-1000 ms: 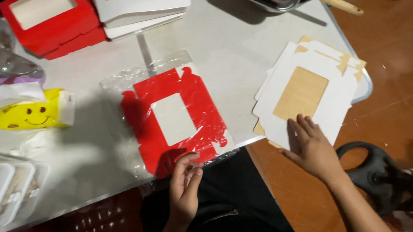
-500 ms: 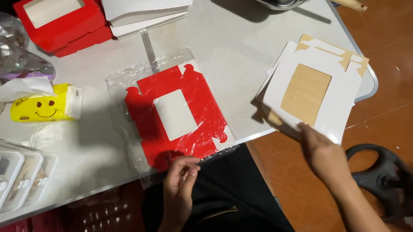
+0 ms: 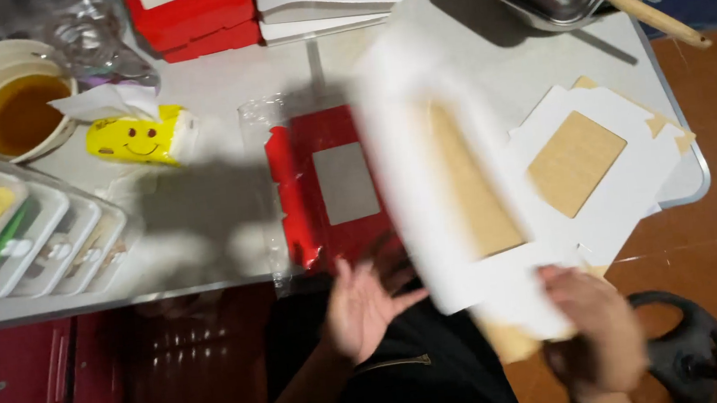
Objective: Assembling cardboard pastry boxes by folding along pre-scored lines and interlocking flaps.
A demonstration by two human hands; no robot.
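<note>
Right hand point(image 3: 594, 328) grips the blurred white carton blank point(image 3: 453, 193) by its corner; open, empty left hand point(image 3: 365, 300) should steady its edge

1. The left hand point(image 3: 367, 304) is raised near the body with its palm turned up and open, the fingers point(image 3: 382, 269) spread and pointing away from the person (motion blur softens their outlines).
2. The left forearm runs down and to the left out of view.
3. The right hand point(image 3: 594, 328) sits lower right, seen from the back, its fingers curled closed in a pinch; the fingertips are hidden.
4. The right wrist bends toward the body, its forearm leaving the lower edge.
</note>
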